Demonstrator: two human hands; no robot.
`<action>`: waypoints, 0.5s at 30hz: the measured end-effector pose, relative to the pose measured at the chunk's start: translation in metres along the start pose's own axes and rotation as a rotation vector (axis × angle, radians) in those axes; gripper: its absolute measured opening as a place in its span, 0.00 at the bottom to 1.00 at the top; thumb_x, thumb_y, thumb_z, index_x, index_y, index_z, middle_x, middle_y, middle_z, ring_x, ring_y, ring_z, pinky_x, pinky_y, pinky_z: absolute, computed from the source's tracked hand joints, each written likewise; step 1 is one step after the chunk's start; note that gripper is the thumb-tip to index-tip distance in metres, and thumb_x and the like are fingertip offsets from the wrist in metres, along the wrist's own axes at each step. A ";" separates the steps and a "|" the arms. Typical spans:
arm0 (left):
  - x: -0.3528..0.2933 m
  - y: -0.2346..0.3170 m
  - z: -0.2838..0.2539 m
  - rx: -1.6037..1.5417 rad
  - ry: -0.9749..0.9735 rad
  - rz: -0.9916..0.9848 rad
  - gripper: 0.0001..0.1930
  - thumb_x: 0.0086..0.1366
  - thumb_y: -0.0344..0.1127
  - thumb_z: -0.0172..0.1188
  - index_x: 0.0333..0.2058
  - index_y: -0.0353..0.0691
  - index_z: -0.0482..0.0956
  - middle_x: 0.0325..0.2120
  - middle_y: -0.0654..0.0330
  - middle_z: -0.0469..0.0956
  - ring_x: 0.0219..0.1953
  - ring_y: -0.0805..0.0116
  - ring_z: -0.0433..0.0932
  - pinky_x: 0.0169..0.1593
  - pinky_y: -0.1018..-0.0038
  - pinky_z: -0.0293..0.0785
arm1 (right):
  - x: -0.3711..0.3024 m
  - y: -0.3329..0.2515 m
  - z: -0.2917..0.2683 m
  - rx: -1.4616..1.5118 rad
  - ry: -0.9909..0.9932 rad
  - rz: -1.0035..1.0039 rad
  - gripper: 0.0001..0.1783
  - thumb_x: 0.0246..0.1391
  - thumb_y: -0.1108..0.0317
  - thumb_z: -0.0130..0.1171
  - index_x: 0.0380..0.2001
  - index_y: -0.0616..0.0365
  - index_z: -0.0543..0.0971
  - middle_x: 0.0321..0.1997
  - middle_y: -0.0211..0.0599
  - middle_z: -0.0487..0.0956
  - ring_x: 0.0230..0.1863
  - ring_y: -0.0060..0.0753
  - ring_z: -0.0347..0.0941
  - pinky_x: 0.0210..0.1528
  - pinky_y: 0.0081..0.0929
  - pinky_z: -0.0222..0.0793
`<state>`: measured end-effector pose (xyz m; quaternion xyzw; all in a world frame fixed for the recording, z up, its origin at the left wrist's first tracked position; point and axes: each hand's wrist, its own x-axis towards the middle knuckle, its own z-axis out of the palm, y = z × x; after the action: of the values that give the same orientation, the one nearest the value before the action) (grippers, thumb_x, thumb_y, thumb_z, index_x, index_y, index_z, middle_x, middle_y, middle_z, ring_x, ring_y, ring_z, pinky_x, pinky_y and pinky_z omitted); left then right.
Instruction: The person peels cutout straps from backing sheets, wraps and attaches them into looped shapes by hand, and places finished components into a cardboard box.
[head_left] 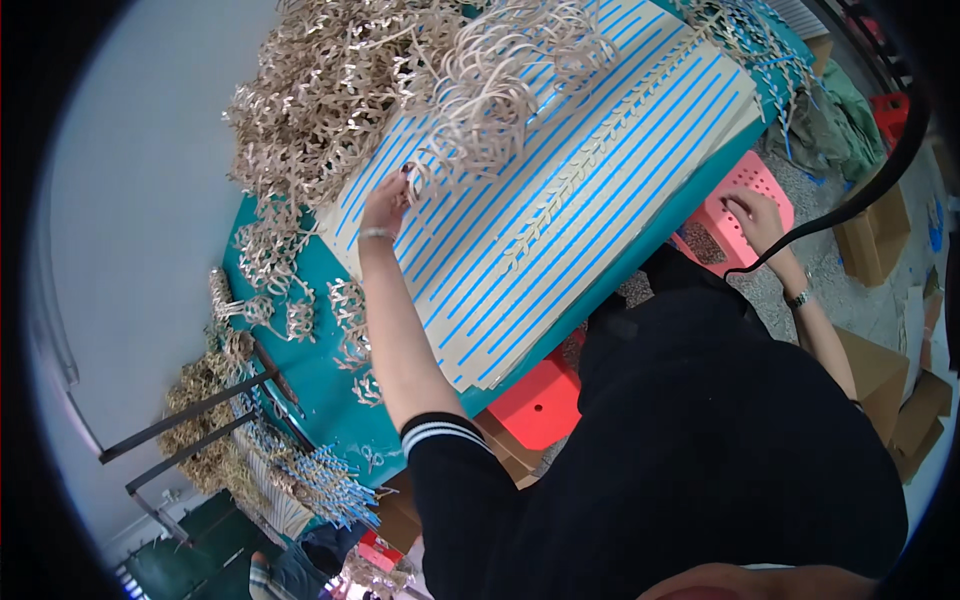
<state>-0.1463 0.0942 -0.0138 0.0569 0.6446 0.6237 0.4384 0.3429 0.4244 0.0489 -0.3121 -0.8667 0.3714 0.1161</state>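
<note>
My left hand (385,207) is at the left part of a beige board (470,330) striped with blue lines. Its fingers are pinched at the edge of a loose tangle of beige strips (490,110), seemingly on one strip. A single leafy trim strand (560,195) lies lengthwise along the board, parallel to the blue lines. My right hand (757,218) hangs off the table's edge, over a pink plastic stool (765,180) with holes in its seat. Its fingers are loosely bent and apart, and I see nothing in them.
A big heap of shiny beige leaf trim (310,100) covers the far left of the green table (330,390). Small scissors (371,457) lie near the table's left end. A black cable (860,200) arcs past my right wrist. Cardboard boxes (875,235) and a red stool (540,405) stand below.
</note>
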 end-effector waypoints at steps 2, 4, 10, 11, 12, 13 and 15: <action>-0.040 0.004 0.033 -0.258 0.023 0.220 0.16 0.60 0.31 0.54 0.47 0.32 0.72 0.28 0.62 0.73 0.29 0.71 0.72 0.38 0.75 0.70 | 0.035 -0.025 0.008 0.004 -0.026 -0.163 0.08 0.53 0.73 0.51 0.35 0.63 0.77 0.32 0.43 0.79 0.35 0.39 0.77 0.38 0.29 0.70; -0.081 0.001 0.042 -0.391 0.117 0.283 0.17 0.58 0.26 0.54 0.47 0.30 0.70 0.29 0.60 0.73 0.30 0.69 0.73 0.38 0.74 0.70 | 0.066 -0.062 0.022 0.061 -0.116 -0.398 0.08 0.53 0.73 0.52 0.35 0.63 0.77 0.33 0.43 0.79 0.35 0.40 0.76 0.37 0.29 0.70; -0.143 -0.024 0.087 -0.563 0.280 0.441 0.09 0.55 0.21 0.54 0.37 0.33 0.71 0.32 0.56 0.75 0.35 0.65 0.74 0.44 0.71 0.71 | 0.145 -0.156 0.098 0.257 -0.408 -0.958 0.13 0.51 0.70 0.54 0.41 0.58 0.73 0.43 0.42 0.75 0.44 0.45 0.72 0.43 0.35 0.68; -0.144 -0.018 0.107 -0.554 0.296 0.442 0.07 0.55 0.21 0.53 0.34 0.35 0.71 0.30 0.57 0.74 0.35 0.64 0.74 0.44 0.71 0.71 | 0.155 -0.169 0.115 0.226 -0.440 -1.038 0.18 0.51 0.70 0.55 0.47 0.55 0.71 0.50 0.42 0.73 0.48 0.45 0.71 0.46 0.37 0.68; -0.145 -0.018 0.121 -0.547 0.315 0.450 0.07 0.55 0.21 0.53 0.34 0.35 0.71 0.30 0.57 0.74 0.35 0.64 0.74 0.44 0.71 0.71 | 0.160 -0.183 0.131 0.179 -0.377 -1.157 0.26 0.48 0.71 0.58 0.53 0.50 0.66 0.56 0.42 0.67 0.52 0.46 0.68 0.49 0.39 0.67; -0.152 -0.023 0.128 -0.561 0.304 0.488 0.07 0.54 0.21 0.53 0.33 0.35 0.71 0.29 0.57 0.74 0.35 0.64 0.74 0.43 0.71 0.71 | 0.159 -0.198 0.151 0.143 -0.324 -1.276 0.35 0.45 0.72 0.60 0.59 0.45 0.61 0.63 0.42 0.60 0.55 0.46 0.66 0.52 0.42 0.65; -0.162 -0.030 0.137 -0.583 0.214 0.559 0.08 0.51 0.23 0.55 0.32 0.36 0.70 0.26 0.56 0.72 0.31 0.65 0.72 0.38 0.71 0.69 | 0.157 -0.222 0.171 0.023 -0.402 -1.336 0.39 0.43 0.71 0.61 0.60 0.41 0.58 0.66 0.42 0.55 0.57 0.46 0.64 0.54 0.44 0.64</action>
<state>0.0540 0.0906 0.0630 0.0382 0.4428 0.8774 0.1806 0.0460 0.3073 0.0836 0.3640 -0.8738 0.2800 0.1601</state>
